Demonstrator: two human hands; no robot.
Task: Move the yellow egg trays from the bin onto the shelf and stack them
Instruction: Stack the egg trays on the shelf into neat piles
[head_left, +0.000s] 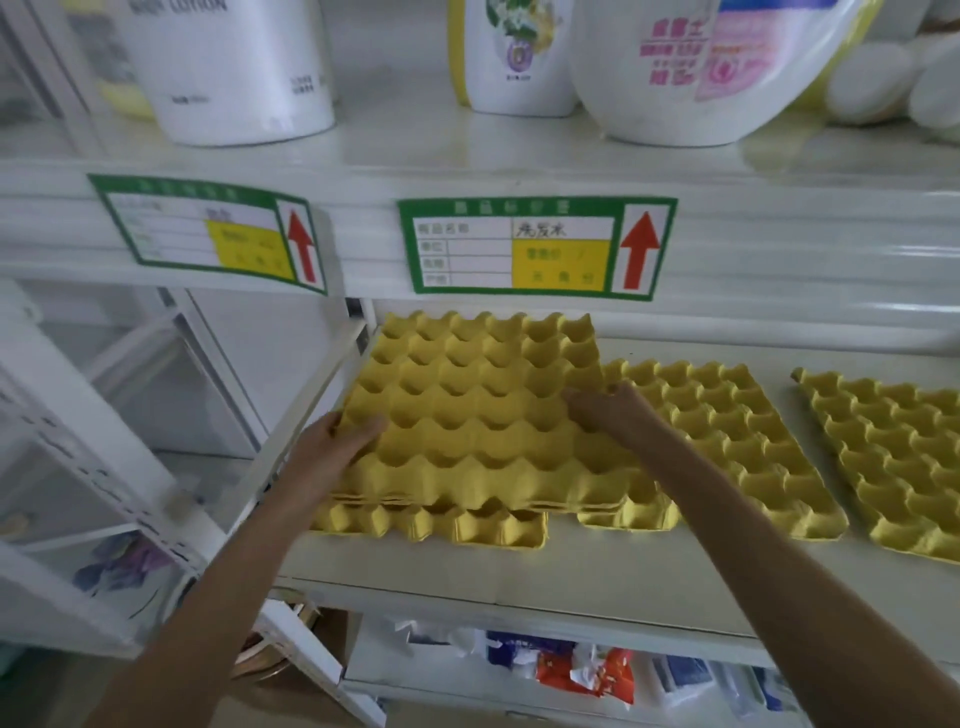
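A stack of yellow egg trays (467, 410) lies at the left end of the white shelf (519, 571). My left hand (337, 441) grips the stack's left edge, thumb on top. My right hand (608, 410) holds its right edge. The upper trays sit slightly askew over a bottom tray (441, 527) that sticks out at the front. To the right lies a second yellow tray (737, 441), partly under the stack's corner. A third yellow tray (893, 462) lies at the far right, cut off by the frame. The bin is out of view.
The shelf above carries large white bottles (234, 67) and a white jug (691, 67); green price labels (535, 249) hang on its front edge. A white side frame (306, 431) borders the shelf on the left. Packaged goods (582, 670) lie on the shelf below.
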